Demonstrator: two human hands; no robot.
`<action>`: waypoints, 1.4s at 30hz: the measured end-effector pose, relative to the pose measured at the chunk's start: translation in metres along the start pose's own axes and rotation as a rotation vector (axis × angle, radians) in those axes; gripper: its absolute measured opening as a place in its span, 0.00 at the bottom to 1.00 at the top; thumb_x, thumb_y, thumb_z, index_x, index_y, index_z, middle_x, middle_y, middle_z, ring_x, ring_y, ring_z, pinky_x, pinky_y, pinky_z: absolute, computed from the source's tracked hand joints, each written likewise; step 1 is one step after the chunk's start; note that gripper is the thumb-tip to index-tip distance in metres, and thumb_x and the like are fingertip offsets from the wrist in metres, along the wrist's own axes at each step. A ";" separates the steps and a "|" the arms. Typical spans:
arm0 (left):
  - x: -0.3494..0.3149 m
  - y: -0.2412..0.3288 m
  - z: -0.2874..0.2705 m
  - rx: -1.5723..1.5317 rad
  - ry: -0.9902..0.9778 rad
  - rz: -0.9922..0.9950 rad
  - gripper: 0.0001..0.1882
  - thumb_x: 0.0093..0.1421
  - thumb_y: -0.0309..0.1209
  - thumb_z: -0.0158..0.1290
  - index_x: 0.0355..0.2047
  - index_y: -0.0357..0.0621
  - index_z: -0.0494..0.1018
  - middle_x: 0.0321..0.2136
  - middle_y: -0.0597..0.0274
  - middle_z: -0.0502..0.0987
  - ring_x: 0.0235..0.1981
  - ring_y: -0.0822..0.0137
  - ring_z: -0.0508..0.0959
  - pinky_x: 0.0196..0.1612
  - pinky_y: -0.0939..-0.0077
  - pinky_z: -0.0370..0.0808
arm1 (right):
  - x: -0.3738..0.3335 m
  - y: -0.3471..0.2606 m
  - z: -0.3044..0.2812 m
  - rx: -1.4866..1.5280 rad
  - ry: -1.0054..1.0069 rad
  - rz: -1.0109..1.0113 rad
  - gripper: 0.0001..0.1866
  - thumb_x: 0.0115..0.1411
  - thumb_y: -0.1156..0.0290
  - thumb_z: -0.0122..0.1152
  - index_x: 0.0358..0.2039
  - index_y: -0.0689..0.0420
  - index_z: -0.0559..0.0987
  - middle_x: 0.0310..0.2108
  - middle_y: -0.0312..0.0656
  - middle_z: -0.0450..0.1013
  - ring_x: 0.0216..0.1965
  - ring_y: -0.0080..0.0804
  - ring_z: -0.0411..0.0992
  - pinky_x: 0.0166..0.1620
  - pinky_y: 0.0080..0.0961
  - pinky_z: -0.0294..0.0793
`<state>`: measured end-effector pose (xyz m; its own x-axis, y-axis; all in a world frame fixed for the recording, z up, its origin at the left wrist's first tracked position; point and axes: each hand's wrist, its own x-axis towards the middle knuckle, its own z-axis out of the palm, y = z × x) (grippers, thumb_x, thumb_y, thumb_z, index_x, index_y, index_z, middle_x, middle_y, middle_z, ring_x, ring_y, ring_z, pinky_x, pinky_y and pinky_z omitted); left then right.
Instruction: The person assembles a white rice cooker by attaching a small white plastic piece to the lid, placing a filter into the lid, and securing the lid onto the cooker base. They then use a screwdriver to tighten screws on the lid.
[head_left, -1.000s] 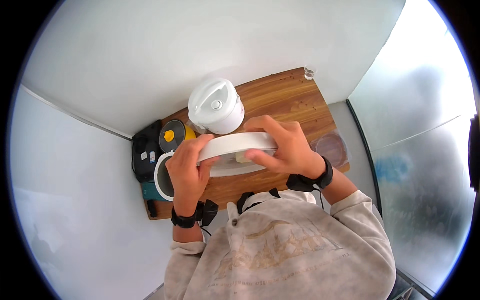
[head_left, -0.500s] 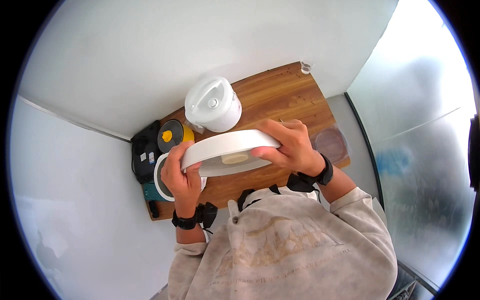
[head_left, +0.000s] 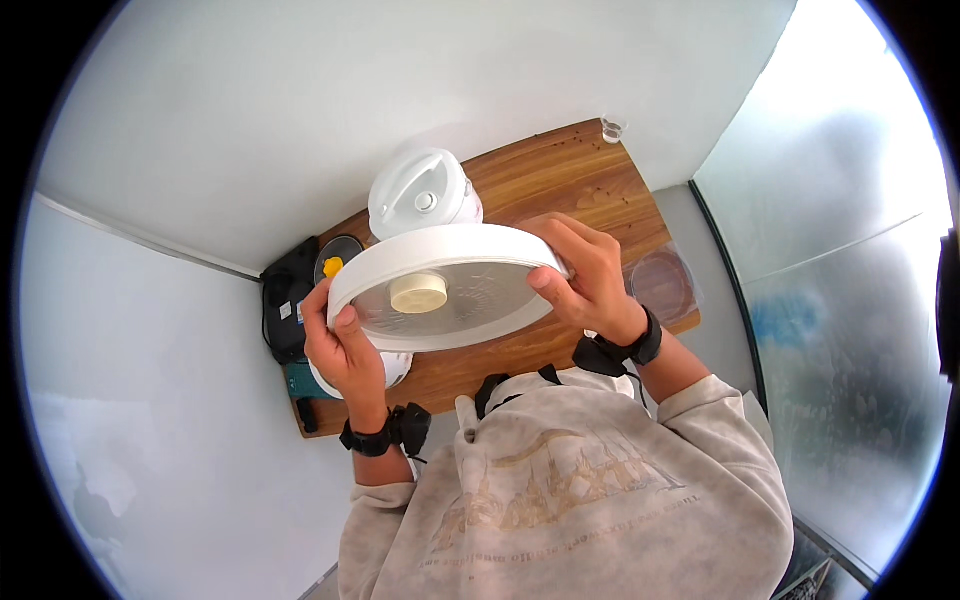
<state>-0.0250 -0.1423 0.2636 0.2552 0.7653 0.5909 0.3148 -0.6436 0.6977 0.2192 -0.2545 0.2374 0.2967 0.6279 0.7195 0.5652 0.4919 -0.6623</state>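
We are holding a round white lid in both hands, above the wooden table and in front of our chest. Its grey underside is tilting toward us, and a round cream knob is sticking out of it. Our left hand is gripping the left edge, its thumb and fingers clamped on the rim. Our right hand is clamping the opposite edge, its thumb pressing the near side while the other fingers are curling behind, partly hidden.

Beyond the lid, a white pot with a handled top is standing near the wall. Left of that, a dark pot with a yellow knob is showing partly, just beside a black appliance. A white container is peeking out beneath the lid. Right of our right hand, a clear tub is sitting near the table's edge; a small clear cup is standing at the far corner.
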 end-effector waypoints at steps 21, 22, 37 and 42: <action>0.003 -0.004 0.005 -0.146 0.121 -0.177 0.26 0.72 0.49 0.40 0.52 0.35 0.68 0.44 0.57 0.76 0.45 0.68 0.75 0.50 0.74 0.70 | -0.006 -0.002 0.005 0.156 -0.090 0.110 0.27 0.58 0.54 0.66 0.50 0.62 0.73 0.36 0.49 0.76 0.33 0.39 0.77 0.35 0.29 0.76; 0.004 -0.003 0.006 -0.149 0.146 -0.172 0.26 0.72 0.49 0.40 0.51 0.36 0.68 0.44 0.57 0.76 0.44 0.69 0.75 0.49 0.75 0.70 | -0.010 -0.001 0.002 0.178 -0.155 0.120 0.27 0.59 0.54 0.65 0.50 0.62 0.73 0.34 0.48 0.76 0.31 0.39 0.77 0.35 0.28 0.76; 0.006 -0.023 0.008 -0.295 0.085 -0.329 0.23 0.73 0.46 0.40 0.49 0.38 0.69 0.41 0.60 0.76 0.42 0.72 0.73 0.48 0.77 0.70 | -0.024 -0.003 0.010 0.417 -0.313 0.473 0.26 0.63 0.58 0.63 0.54 0.63 0.70 0.32 0.48 0.79 0.33 0.35 0.80 0.37 0.28 0.77; 0.003 -0.033 0.006 -0.416 0.104 -0.460 0.22 0.72 0.45 0.41 0.50 0.37 0.69 0.43 0.61 0.75 0.43 0.73 0.74 0.47 0.78 0.72 | -0.025 -0.008 0.017 0.472 -0.463 0.587 0.29 0.61 0.67 0.65 0.59 0.62 0.65 0.41 0.48 0.78 0.40 0.34 0.80 0.46 0.30 0.80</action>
<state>-0.0289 -0.1192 0.2398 0.0819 0.9733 0.2145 -0.0166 -0.2139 0.9767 0.1942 -0.2639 0.2213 0.0402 0.9883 0.1475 0.0128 0.1471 -0.9890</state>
